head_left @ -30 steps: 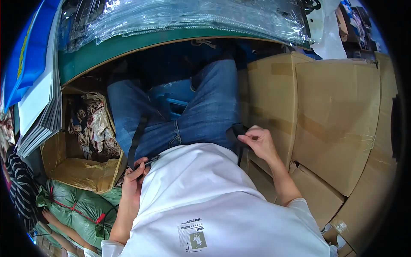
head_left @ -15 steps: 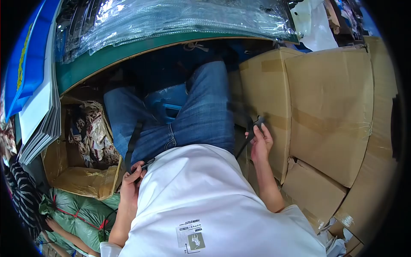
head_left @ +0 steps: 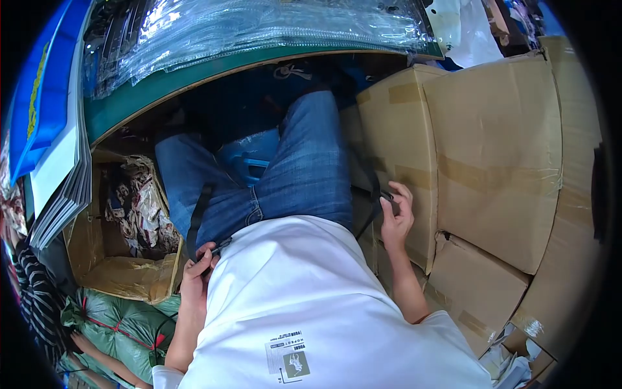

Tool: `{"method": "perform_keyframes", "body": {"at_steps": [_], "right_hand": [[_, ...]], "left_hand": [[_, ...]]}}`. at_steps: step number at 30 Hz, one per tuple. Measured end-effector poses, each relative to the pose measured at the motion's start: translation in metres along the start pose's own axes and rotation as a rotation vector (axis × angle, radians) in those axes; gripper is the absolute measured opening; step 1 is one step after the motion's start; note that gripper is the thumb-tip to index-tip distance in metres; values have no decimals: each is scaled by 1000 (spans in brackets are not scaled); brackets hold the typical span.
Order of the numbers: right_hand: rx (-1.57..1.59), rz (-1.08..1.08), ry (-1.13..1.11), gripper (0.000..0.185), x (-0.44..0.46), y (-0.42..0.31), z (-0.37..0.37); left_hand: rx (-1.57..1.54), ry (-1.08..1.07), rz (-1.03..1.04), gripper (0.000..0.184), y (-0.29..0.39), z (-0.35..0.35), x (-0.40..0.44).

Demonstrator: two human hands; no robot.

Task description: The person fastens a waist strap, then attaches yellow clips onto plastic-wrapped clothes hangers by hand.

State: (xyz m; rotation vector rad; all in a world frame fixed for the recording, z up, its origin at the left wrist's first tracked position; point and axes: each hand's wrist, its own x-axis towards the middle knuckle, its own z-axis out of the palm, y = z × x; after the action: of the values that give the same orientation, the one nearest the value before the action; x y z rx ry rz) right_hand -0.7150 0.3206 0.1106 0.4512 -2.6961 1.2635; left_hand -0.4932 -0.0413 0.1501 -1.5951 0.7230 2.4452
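Observation:
At my left hip, my left hand is closed on the end of a black strap, thumb against fingers. A small dark buckle-like piece sticks out from these fingers beside my white shirt. Out to the right, beside my thigh, my right hand pinches another black strap. A small dark piece shows at its fingertips, partly hidden by them. This strap runs down towards my hip and up along the thigh.
Large cardboard boxes are stacked close at my right. An open carton with crumpled wrapping stands at my left, above green wrapped bundles. Clear plastic sleeves cover the green table ahead. Another person's arm shows at lower left.
My right hand has turned and its fingers have curled more, with the dark piece less visible. My left hand has hardly moved. The view has shifted slightly.

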Motion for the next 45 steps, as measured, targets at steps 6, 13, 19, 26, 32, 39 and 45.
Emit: {"method": "perform_keyframes", "body": {"at_steps": [6,13,19,26,32,39,45], "right_hand": [[309,174,-36,8,-3,-28,-4],[335,311,81,15,-13,-72,-15],[114,22,-230,24,14,-116,48],[191,-602,-527,32,27,-117,96],[151,-459,-462,27,28,-134,59],[310,114,-105,29,26,-131,-26],[475,280,23,27,49,-113,-98]], "left_hand": [[-65,-117,46,27,-3,-5,-4],[15,60,202,33,-7,5,-17],[142,107,292,26,-12,7,-18],[202,11,337,13,-23,-8,6],[142,-32,258,10,-11,-18,-22],[-251,-7,284,10,-14,-69,-113],[-226,-39,491,10,3,-77,-162]]}}
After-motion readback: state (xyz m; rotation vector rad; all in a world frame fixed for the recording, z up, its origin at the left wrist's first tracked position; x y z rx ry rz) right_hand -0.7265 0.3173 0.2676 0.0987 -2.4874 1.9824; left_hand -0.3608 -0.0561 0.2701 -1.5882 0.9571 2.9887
